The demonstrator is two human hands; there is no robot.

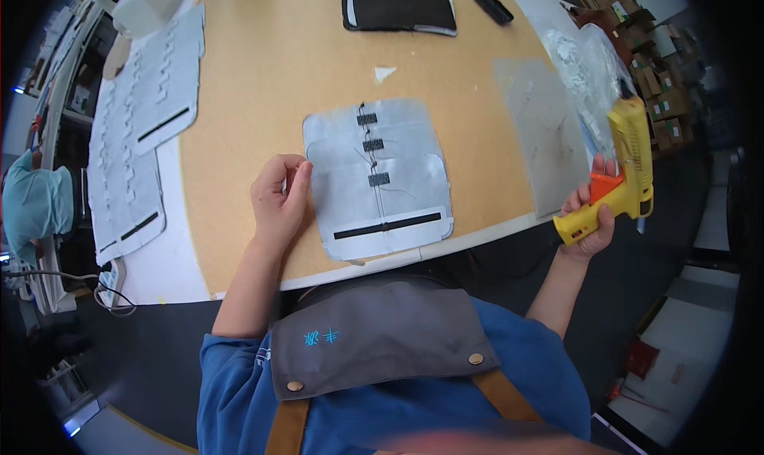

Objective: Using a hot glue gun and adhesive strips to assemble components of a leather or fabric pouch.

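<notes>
In front of me lies a silvery-white panel sheet [333, 180] with rounded corners. Thin dark wires run down its middle under several small dark speckled patches [380, 179], and a black strip [387, 226] sits in a white band near its near edge. At the sheet's left edge, my left hand [280, 191] has its fingers curled and the thumb pressed toward the index finger; whether anything is between them is hidden. Off the table's right edge, my right hand [593, 226] grips a yellow glue gun [634, 148] by its handle, fingers at the orange trigger [605, 187].
Similar silvery sheets [171, 73] overlap on the table's left side. A black panel [402, 7] and a small black object [491, 6] lie at the far side. To the right are a grey translucent sheet [537, 128] and clear plastic wrapping [585, 65]. Another person [40, 196] is at far left.
</notes>
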